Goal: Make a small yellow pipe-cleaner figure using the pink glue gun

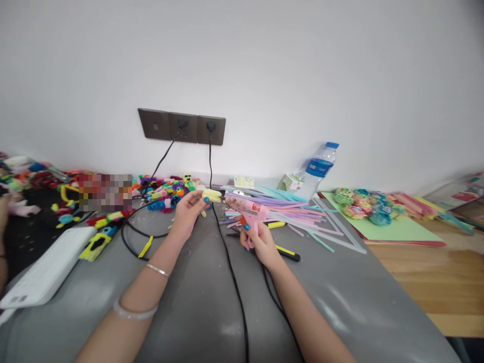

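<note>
My left hand pinches a small fuzzy yellow piece between thumb and fingertips. Wrapped round the handle of a pink glue gun is my right hand. The gun's nozzle points left and is at the right end of the yellow piece; whether they touch is too small to tell. Behind and right of the gun lies a spread of pastel pipe cleaners. A black and yellow cutter rests beside my right wrist.
Colourful fuzzy figures line the wall. A white power strip lies left, near another person's arm. Black cables cross the grey table. A water bottle leans at the wall; crinkled flowers sit on green paper.
</note>
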Tool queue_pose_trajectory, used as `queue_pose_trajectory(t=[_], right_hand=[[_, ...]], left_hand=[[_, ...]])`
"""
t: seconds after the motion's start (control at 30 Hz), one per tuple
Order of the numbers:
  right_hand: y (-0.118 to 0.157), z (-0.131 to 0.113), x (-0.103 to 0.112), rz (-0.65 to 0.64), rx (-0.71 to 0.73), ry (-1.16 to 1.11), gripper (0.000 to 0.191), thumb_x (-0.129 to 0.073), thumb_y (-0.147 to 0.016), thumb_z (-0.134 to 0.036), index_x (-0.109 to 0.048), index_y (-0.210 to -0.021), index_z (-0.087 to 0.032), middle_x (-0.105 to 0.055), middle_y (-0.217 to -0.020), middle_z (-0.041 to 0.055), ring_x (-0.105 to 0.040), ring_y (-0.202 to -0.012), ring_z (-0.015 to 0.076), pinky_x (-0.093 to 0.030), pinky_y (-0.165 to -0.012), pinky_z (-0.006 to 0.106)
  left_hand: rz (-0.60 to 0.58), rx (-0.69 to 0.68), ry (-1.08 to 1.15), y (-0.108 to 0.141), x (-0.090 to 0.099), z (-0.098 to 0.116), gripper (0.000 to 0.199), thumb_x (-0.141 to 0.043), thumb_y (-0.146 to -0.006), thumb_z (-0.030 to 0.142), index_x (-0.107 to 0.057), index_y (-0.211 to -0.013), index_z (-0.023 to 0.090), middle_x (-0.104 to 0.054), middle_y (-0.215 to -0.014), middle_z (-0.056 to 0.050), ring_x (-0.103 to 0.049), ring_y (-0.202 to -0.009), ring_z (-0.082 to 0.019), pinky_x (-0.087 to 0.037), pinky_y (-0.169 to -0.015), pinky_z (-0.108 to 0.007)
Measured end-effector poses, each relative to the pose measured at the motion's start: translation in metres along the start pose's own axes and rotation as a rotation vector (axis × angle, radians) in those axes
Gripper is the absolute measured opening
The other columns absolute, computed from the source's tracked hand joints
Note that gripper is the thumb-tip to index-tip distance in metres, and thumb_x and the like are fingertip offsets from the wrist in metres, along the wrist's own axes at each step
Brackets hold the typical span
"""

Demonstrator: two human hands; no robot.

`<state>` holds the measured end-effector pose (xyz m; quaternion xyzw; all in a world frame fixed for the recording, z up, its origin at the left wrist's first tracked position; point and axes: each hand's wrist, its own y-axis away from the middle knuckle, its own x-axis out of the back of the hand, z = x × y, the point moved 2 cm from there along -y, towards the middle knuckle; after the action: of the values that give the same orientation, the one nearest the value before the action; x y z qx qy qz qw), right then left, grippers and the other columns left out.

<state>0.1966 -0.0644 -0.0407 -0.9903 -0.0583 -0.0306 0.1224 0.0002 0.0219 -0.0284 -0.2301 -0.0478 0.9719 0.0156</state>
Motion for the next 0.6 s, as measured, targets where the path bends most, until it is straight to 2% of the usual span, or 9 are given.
queue_pose_trajectory(t=[0.4,0.6], right_hand=[[0.0,0.0,-0.002,-0.041,-0.009,-0.017,0.046,-0.049,-0.089,-0.064,-0.052,-0.094,-0.019,-0.047,-0.044,-0.0074,-0.034,-0.038,0.0093,-0.026,-0.042,0.025],[0.0,-0.004,-0.0033,-0.039,-0.013,-0.002,0.044,-0.049,-0.089,-0.063,-0.05,-0.091,-0.02,-0.047,-0.045,-0.007,-0.035,-0.039,0.0099,-0.027,-0.043,0.026]], left_hand=[[-0.038,0.003,-0.006,0.0009,-0.0008,-0.0025,0.04,-0.087,-0.058,0.036,-0.071,-0.089,0.017,-0.074,-0.091,-0.006,-0.068,-0.08,-0.017,-0.058,-0.07,-0.026],[0.004,0.007,0.021,0.0016,-0.0026,0.0014,0.042,-0.089,-0.054,0.036,-0.071,-0.086,0.017,-0.074,-0.087,-0.005,-0.068,-0.077,-0.016,-0.058,-0.07,-0.026]])
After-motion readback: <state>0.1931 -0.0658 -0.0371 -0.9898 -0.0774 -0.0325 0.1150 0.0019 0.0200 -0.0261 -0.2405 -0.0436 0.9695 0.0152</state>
